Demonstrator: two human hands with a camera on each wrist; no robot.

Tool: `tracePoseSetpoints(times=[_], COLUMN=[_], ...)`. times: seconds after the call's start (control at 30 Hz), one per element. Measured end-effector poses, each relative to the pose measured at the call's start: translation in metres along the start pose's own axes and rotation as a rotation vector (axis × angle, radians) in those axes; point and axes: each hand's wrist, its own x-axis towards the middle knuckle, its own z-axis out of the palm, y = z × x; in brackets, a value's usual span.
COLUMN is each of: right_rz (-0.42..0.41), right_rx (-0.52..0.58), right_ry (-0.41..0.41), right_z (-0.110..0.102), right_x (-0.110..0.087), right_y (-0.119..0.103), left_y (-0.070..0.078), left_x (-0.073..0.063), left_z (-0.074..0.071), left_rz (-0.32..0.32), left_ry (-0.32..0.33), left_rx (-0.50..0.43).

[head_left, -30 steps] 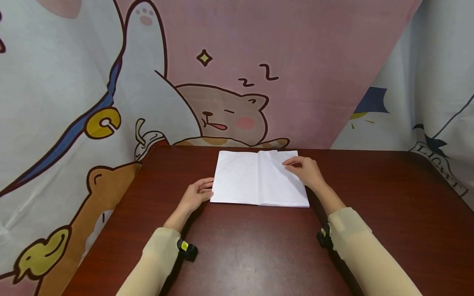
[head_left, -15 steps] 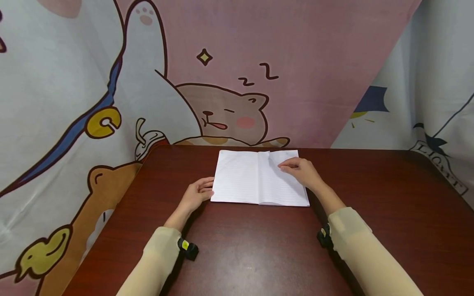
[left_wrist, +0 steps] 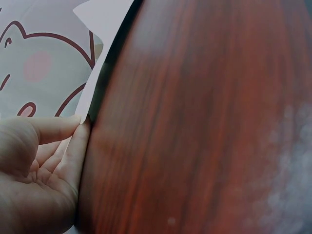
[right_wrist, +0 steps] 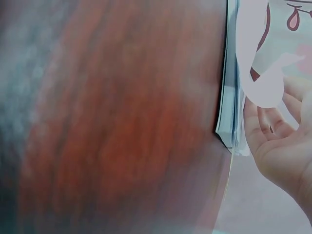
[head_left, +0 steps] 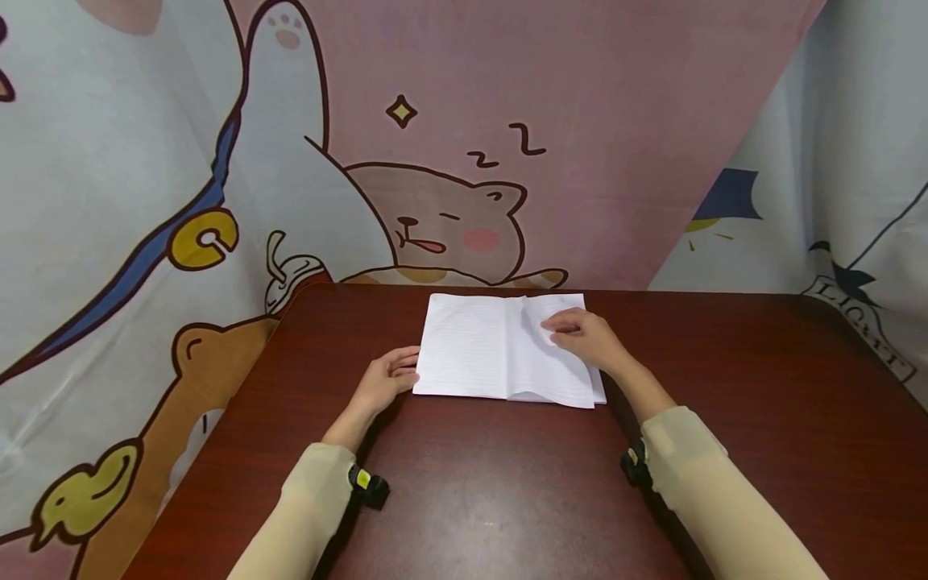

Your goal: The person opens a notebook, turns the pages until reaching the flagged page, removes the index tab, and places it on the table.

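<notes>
An open notebook (head_left: 460,346) with white lined pages lies near the far edge of the table. My left hand (head_left: 380,383) holds its left edge; in the left wrist view, the thumb (left_wrist: 61,129) lies above that edge and a finger underneath. Over the right half, my right hand (head_left: 590,338) holds a page (head_left: 547,362) between thumb and fingers. That page is partly lifted and bent, its lower right corner shifted off the sheets below. In the right wrist view the curled page (right_wrist: 268,90) hides the right fingertips.
The dark red-brown wooden table (head_left: 478,491) extends around the notebook. Behind it hangs a pink and white cloth (head_left: 616,121) with cartoon animals. Each sleeve has a black wrist camera (head_left: 371,488) at its cuff.
My right hand has moved slightly left, drawing the page along. The page now bows up more, and its lower corner has come away from the sheets beneath. My left hand stays put.
</notes>
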Motion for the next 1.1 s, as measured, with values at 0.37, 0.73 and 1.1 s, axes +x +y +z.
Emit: tracePoseSetpoints(times=[0.37,0.73,1.1], right_rz=[0.087,-0.017,-0.082], right_rx=[-0.019,-0.038,0.065], right_ry=[-0.027,-0.029,-0.045], right_z=[0.005,0.009,0.017], right_x=[0.002,0.002,0.004], right_y=[-0.007,-0.010,-0.010], left_y=[-0.001,0.001,0.001], left_x=[0.000,-0.001,0.000], left_z=[0.000,0.001,0.000], left_rz=[0.001,0.000,-0.007], left_ry=[0.000,0.005,0.001], left_rx=[0.007,0.003,-0.005])
